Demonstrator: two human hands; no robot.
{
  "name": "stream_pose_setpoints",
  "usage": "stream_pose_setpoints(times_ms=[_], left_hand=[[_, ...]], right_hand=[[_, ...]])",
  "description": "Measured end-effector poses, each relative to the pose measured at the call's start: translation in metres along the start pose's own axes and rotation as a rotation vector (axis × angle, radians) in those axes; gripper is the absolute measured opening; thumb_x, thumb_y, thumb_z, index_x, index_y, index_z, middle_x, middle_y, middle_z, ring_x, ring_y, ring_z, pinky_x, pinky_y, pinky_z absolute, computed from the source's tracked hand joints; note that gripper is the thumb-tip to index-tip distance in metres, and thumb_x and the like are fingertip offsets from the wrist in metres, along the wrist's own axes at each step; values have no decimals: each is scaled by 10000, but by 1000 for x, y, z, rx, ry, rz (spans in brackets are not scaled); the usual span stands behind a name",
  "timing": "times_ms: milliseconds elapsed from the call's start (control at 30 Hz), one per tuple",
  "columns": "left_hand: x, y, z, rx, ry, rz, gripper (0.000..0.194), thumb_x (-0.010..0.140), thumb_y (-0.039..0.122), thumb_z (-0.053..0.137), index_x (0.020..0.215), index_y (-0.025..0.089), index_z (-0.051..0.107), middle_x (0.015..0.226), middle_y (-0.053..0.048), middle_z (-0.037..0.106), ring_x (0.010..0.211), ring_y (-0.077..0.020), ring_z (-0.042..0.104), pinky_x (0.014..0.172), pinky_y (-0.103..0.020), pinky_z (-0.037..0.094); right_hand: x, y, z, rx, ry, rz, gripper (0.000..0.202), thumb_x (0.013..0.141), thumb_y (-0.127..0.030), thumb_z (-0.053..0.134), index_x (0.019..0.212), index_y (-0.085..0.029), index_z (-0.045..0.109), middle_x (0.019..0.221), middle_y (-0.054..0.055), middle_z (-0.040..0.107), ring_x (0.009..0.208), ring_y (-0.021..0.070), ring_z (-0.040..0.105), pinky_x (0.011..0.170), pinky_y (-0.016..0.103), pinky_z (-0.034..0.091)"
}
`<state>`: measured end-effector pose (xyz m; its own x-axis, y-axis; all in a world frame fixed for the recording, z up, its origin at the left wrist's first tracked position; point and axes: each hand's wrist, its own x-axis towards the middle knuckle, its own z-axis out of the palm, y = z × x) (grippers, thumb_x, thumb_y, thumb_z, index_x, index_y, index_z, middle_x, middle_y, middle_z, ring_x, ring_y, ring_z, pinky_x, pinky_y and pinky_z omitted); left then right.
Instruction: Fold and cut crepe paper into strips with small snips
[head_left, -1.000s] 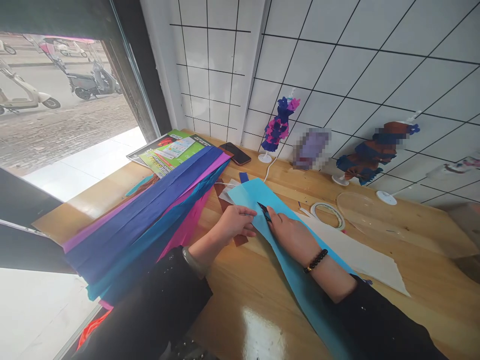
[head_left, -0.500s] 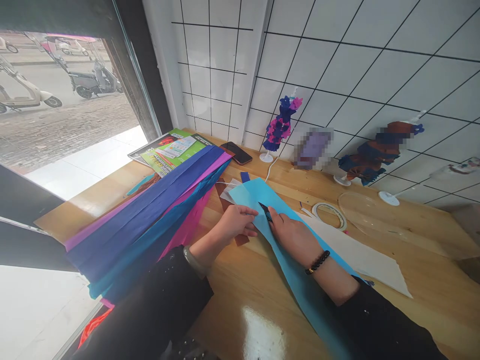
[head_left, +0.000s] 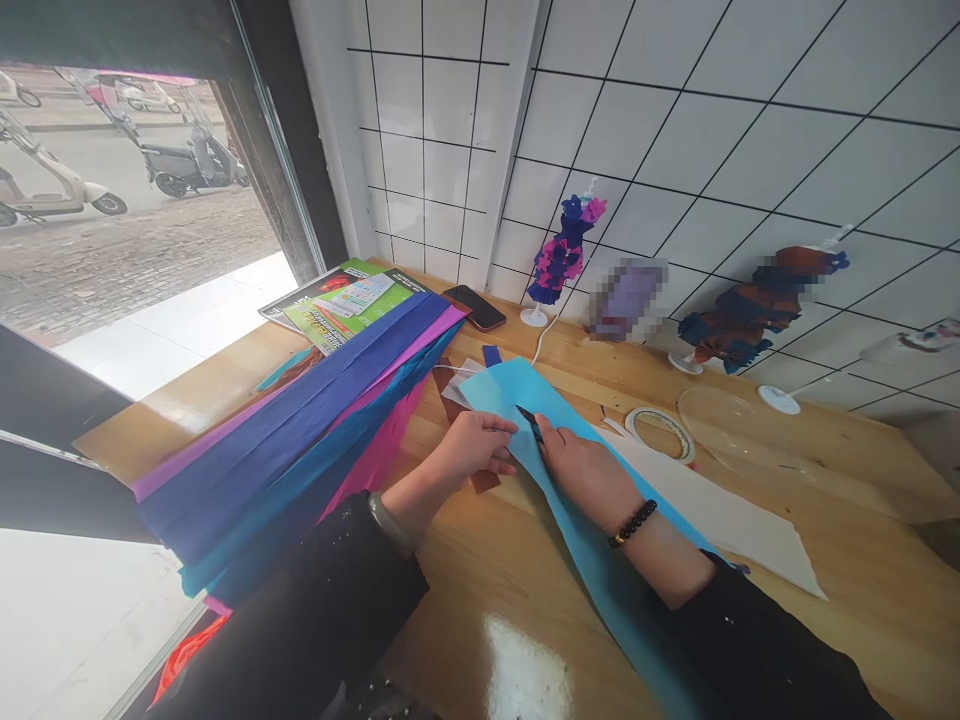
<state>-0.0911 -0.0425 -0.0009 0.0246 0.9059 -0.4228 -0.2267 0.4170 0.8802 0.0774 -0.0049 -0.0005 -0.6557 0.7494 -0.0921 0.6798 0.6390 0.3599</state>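
Observation:
A long light-blue sheet (head_left: pixel 517 385) runs from the middle of the table toward its front right. My right hand (head_left: pixel 581 470) is closed round a dark, thin cutting tool (head_left: pixel 531 420), whose tip lies over the sheet. Just left of it, my left hand (head_left: pixel 480 447) has its fingers bent at the sheet's left edge; whether they pinch it is hard to make out. Brown paper pieces (head_left: pixel 486 482) and a small dark-blue piece (head_left: pixel 491 355) lie near the sheet's far end.
Blue, pink and teal crepe paper (head_left: pixel 300 420) lies on the left beside magazines (head_left: pixel 352 300). A phone (head_left: pixel 474 307) is behind. Paper-decorated stands (head_left: pixel 556 265) line the tiled wall. Tape (head_left: pixel 660 435) and white paper (head_left: pixel 720 500) lie right on the table (head_left: pixel 480 620).

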Motion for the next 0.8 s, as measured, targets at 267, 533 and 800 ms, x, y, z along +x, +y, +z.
stream_pose_setpoints(times_ms=[267, 533, 800], left_hand=[[0, 0, 0, 0, 1, -5, 139, 765, 90, 551, 897, 67, 588, 611, -23, 543, 527, -86, 546, 569, -274, 546], [2, -2, -1, -31, -2, -5, 117, 749, 100, 594, 865, 80, 598, 622, -28, 566, 549, -101, 570, 576, -283, 551], [6, 2, -6, -65, 74, 44, 236, 747, 130, 624, 980, 119, 588, 688, -19, 593, 586, -106, 594, 589, -277, 554]], right_hand=[[-2, -1, -3, -15, -2, -13, 451, 900, -165, 347, 1343, -92, 308, 962, 126, 616, 704, 156, 623, 552, 253, 447], [-2, 0, 0, -17, 10, -17, 466, 879, -153, 393, 1338, -109, 320, 919, 115, 618, 681, 149, 620, 523, 237, 424], [-1, 0, 5, 10, 48, -9, 435, 942, -280, 270, 1341, -115, 320, 942, 137, 626, 691, 158, 620, 553, 258, 423]])
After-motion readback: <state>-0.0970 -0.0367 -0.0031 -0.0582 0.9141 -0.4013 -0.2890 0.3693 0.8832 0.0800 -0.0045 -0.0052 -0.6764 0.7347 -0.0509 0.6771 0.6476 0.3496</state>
